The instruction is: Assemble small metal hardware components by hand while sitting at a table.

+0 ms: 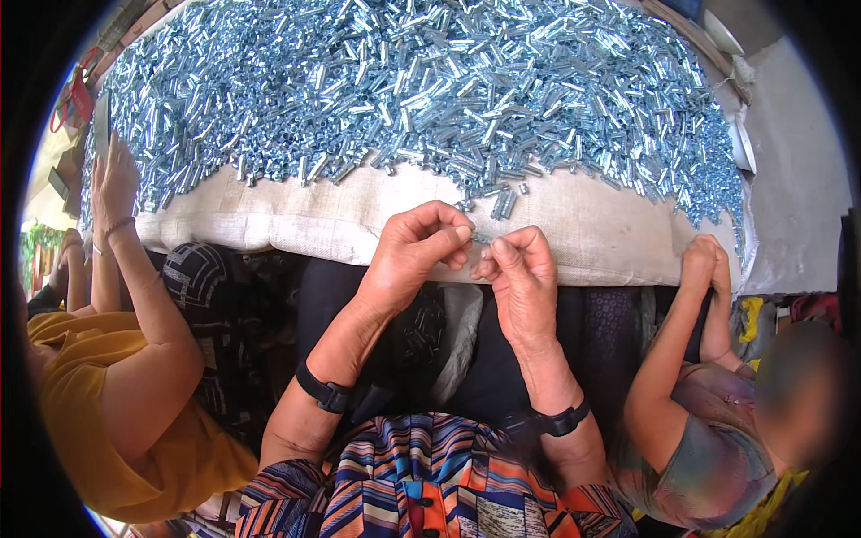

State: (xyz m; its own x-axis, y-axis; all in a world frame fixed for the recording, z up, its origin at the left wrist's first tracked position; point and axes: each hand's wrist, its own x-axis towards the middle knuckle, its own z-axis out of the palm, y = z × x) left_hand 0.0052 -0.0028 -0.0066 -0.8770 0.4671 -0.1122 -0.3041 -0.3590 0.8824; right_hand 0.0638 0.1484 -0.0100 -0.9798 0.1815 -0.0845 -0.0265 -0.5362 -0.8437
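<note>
My left hand (413, 249) and my right hand (524, 280) meet at the near edge of the cloth-covered table, both with thumb and fingers pinched together. Between the fingertips shows a small bluish metal tube (481, 238), mostly covered by the fingers; both hands seem to grip it. Just beyond them, a few loose metal tubes (504, 204) lie on the pale cloth (592, 229). Farther back spreads a thick heap of shiny blue-silver metal tubes (413, 85), short and long ones mixed.
On the left, a co-worker in a mustard top has a hand (114, 186) at the heap's edge. Another person's hands (704, 263) are together at the table's right end. A dark bag (420, 334) with metal pieces lies below my hands, over my lap.
</note>
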